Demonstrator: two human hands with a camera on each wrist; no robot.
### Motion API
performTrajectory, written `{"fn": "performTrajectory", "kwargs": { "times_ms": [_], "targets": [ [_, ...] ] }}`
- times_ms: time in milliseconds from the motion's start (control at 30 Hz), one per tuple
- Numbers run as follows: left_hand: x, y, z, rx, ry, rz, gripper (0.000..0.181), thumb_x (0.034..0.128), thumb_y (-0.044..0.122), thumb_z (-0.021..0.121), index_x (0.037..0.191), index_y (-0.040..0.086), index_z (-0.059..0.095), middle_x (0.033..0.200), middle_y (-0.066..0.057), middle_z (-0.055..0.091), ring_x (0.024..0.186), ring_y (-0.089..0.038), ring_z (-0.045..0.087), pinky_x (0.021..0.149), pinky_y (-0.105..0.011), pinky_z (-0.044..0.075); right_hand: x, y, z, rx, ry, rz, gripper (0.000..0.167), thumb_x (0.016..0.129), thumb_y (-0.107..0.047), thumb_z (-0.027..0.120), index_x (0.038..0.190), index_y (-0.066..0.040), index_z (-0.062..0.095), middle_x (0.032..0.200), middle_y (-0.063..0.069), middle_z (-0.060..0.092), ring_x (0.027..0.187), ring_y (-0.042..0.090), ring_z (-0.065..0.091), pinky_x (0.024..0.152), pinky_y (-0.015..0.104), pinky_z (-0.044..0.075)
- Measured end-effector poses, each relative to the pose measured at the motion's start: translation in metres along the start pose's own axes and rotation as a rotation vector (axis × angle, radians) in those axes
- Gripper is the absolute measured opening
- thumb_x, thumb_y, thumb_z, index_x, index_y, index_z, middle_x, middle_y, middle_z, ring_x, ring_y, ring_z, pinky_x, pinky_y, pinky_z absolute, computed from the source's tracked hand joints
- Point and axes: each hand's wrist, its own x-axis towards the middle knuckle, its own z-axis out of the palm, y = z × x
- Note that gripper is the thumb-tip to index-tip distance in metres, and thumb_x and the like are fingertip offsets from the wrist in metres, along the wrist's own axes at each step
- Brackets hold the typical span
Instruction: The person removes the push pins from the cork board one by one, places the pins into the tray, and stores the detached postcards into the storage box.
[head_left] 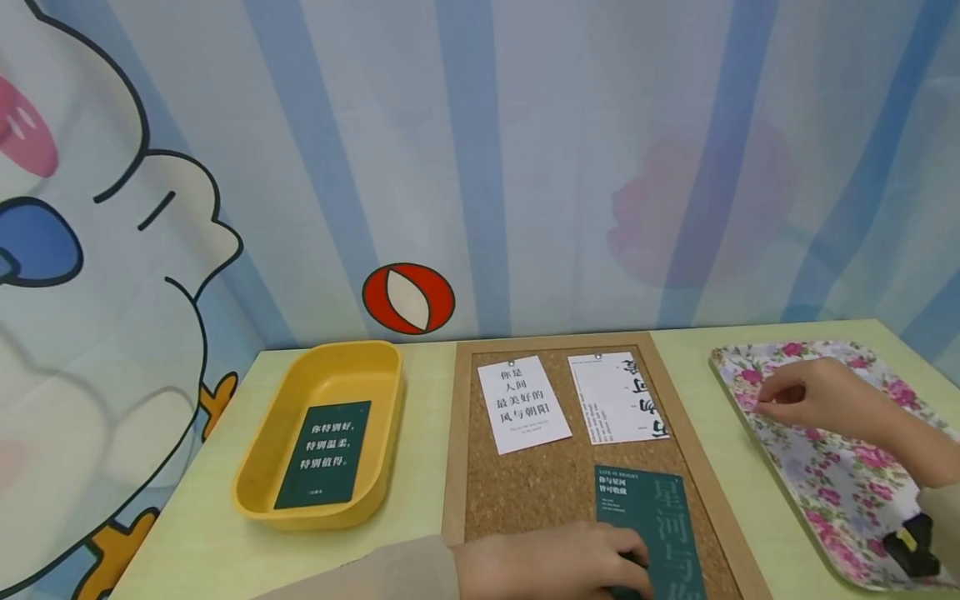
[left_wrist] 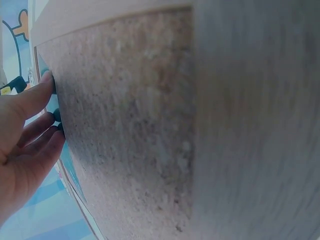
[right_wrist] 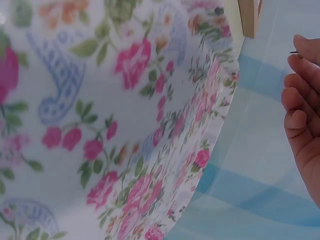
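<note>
On the corkboard, a dark green card lies at the lower right, its lower end out of frame. My left hand rests over its lower left part; in the left wrist view the thumb and fingers of that hand are spread apart, fingertips at the card. My right hand hovers above the floral tray. Seen from the right wrist, this hand pinches a small thin pin between thumb and index finger. Two white cards hang from pins on the upper board.
A yellow tray holding another green card stands to the left of the board. Near the front of the floral tray is a small black object with a yellow mark, partly behind the right sleeve. A printed curtain stands behind the table.
</note>
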Motion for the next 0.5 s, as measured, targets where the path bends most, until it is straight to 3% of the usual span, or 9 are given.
{"fn": "performTrajectory", "kwargs": {
  "times_ms": [200, 500],
  "targets": [
    [0.001, -0.002, 0.001, 0.02, 0.001, 0.01, 0.031, 0.0879, 0.012, 0.064, 0.119, 0.012, 0.063, 0.121, -0.003, 0.054, 0.108, 0.001, 0.048, 0.088, -0.005, 0.033, 0.001, 0.015, -0.003, 0.018, -0.082, 0.141, 0.013, 0.085, -0.016, 0.068, 0.091, -0.005, 0.072, 0.075, -0.006, 0.063, 0.058, 0.004, 0.054, 0.051, 0.024, 0.045],
    [0.001, -0.001, 0.0, -0.013, -0.004, 0.027, 0.03, 0.0909, 0.013, 0.06, 0.121, 0.01, 0.061, 0.121, -0.004, 0.056, 0.109, 0.001, 0.048, 0.09, -0.006, 0.033, 0.004, 0.035, 0.001, 0.042, -0.159, 0.203, 0.016, 0.086, -0.019, 0.067, 0.092, -0.006, 0.072, 0.079, -0.004, 0.066, 0.063, 0.006, 0.057, 0.056, 0.024, 0.049]
  ]
}}
